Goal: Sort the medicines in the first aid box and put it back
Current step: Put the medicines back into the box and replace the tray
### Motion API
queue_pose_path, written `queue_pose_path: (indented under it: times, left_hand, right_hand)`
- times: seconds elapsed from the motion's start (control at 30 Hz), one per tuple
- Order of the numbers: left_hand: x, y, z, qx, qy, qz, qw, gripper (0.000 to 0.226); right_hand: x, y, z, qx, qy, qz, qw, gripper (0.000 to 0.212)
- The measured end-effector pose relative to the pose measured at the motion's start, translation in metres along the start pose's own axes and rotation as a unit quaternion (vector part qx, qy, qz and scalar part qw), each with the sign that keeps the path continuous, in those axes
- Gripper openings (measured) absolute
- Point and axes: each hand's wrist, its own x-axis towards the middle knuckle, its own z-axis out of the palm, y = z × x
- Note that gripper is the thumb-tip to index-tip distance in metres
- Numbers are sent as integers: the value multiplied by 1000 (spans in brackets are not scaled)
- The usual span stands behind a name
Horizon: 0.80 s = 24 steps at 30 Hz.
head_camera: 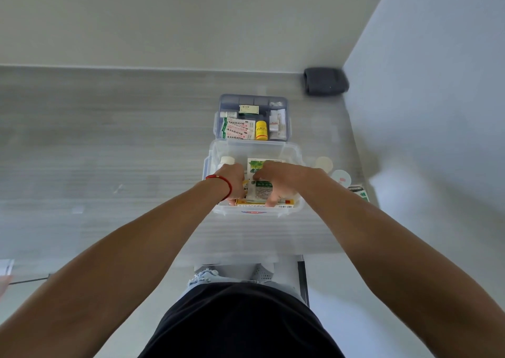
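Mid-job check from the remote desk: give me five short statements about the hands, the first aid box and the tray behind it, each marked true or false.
1. Both hands are inside the clear first aid box. True: the left hand and the right hand both reach into it.
2. The yellow bottle stands in the box with the hands. False: it stands in the separate tray farther from the person.
3. A red cord circles the left wrist. True.
4. The right hand touches the green and white medicine carton. True: its fingers curl on it.
5. The dark grey object lies inside the tray. False: it lies in the far right corner, against the wall.
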Motion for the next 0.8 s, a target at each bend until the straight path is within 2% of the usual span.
queue_pose_path:
  times: [0.17,0.23,0.33,0.47,0.6,0.7,0.8]
  left_hand:
    - [-1,-3,-4,42,41,43,997,34]
    - [-1,-3,-6,50,73,65,994,28]
    - [0,-4,-6,49,94,72,992,13]
    - [3,-9,0,45,77,81,993,24]
    - [6,-7,2,86,72,99,989,28]
    - [4,-8,1,85,46,98,990,34]
    - [2,-12,-1,64,25,97,993,42]
  right_hand:
    - [1,3,0,19,21,-3,1000,79]
    - [2,4,0,19,31,-7,999,69]
    - [2,6,8,-18,71,-18,997,43]
    - [3,4,19,-59,119,-6,991,28]
    - [1,0,20,-94,149,9,984,28]
    - [2,-2,27,-120,177,12,977,30]
    - [-4,-2,29,-101,196,0,975,26]
